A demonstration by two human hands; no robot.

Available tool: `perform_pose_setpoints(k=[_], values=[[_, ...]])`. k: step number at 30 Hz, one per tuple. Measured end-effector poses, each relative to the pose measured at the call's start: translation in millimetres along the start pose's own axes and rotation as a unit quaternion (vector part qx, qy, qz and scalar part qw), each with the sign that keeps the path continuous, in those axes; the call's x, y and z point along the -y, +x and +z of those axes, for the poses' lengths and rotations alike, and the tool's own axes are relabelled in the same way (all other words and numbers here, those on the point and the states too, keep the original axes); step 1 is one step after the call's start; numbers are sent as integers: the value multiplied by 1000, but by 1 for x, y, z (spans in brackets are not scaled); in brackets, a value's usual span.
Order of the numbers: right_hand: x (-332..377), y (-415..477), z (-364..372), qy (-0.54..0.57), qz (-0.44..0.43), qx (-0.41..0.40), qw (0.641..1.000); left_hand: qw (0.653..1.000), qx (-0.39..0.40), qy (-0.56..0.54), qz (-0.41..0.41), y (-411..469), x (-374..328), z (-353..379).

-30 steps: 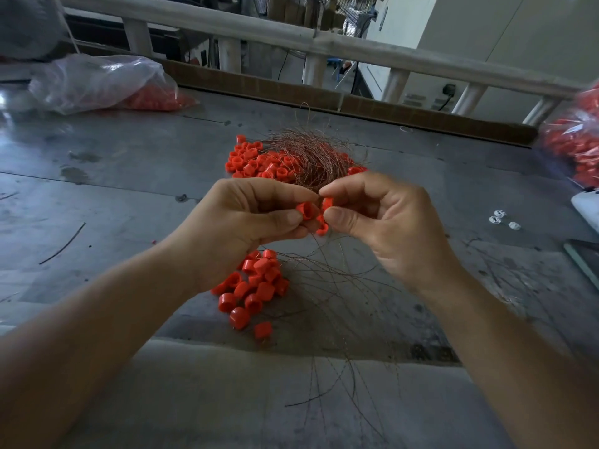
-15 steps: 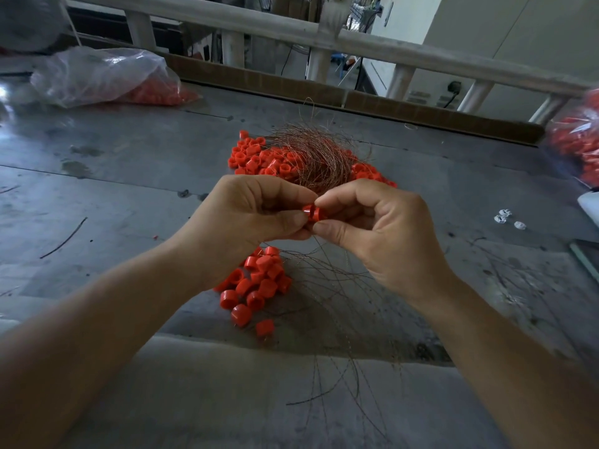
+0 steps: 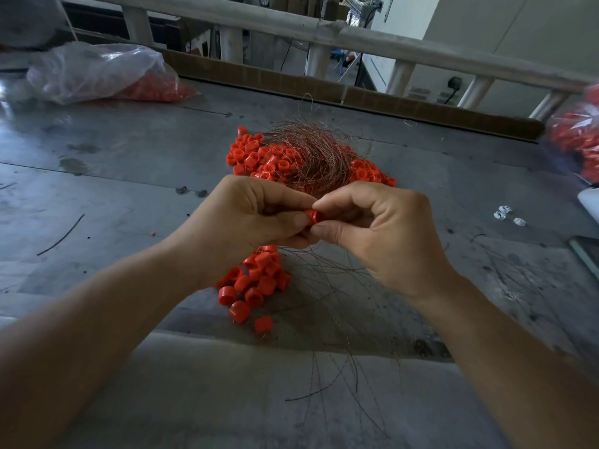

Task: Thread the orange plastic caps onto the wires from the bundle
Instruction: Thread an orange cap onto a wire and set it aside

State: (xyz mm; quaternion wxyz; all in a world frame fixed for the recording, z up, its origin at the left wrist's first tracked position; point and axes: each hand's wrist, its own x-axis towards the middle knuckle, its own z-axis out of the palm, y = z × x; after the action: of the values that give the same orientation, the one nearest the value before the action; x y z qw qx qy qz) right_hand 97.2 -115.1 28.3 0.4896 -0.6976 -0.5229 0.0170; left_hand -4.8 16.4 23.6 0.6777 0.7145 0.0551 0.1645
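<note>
Left hand: our left hand comes in from 8 o'clock with its fingers curled. Thumb and forefinger pinch the left end of the orange cap.
Right hand: our right hand comes in from 4 o'clock. Its forefinger arches over the right end of the same cap and its thumb is under it, pinching it, with the other fingers tucked toward the palm.
Orange cap: we hold it in the air between the two hands, at the middle of our view, above the grey metal table. Only a small part of it shows between the fingertips.
Wire in the cap: the fingers hide it, so we cannot tell whether a wire passes through.
Wire bundle: the coppery wire bundle lies on the table at 12 o'clock from our hands, partly on top of the far pile of caps.
Near pile of caps: the near pile of caps sits at 7 o'clock from the held cap, just beside the left wrist.
Loose wires: thin loose wires touch that near pile and fan out toward 5 and 6 o'clock.
Bags: a clear plastic bag holding orange caps lies at 10 o'clock. A second bag, blurred, is at 2 o'clock at the frame edge.
White pieces: three small white pieces lie at 3 o'clock, well apart from our hands.
Stray wire: one dark stray wire lies alone at 9 o'clock.
Railing: a pale railing runs beyond the table's far edge at 12 o'clock.
</note>
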Motion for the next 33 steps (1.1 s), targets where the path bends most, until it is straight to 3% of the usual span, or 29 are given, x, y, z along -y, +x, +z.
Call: perform_pose_setpoints(k=[12, 24, 30, 33], values=[[0, 0, -2, -56, -75, -28, 995, 996, 2, -84, -28, -2, 2, 2], [-4, -1, 4, -78, -114, -63, 988, 998, -1, -57, 1, -3, 5, 1], [1, 2, -2, 42, -5, 9, 999, 996, 43, -75, -18, -1, 4, -4], [2, 2, -5, -7, -18, 81, 997, 995, 70, -72, -27, -2, 4, -6]])
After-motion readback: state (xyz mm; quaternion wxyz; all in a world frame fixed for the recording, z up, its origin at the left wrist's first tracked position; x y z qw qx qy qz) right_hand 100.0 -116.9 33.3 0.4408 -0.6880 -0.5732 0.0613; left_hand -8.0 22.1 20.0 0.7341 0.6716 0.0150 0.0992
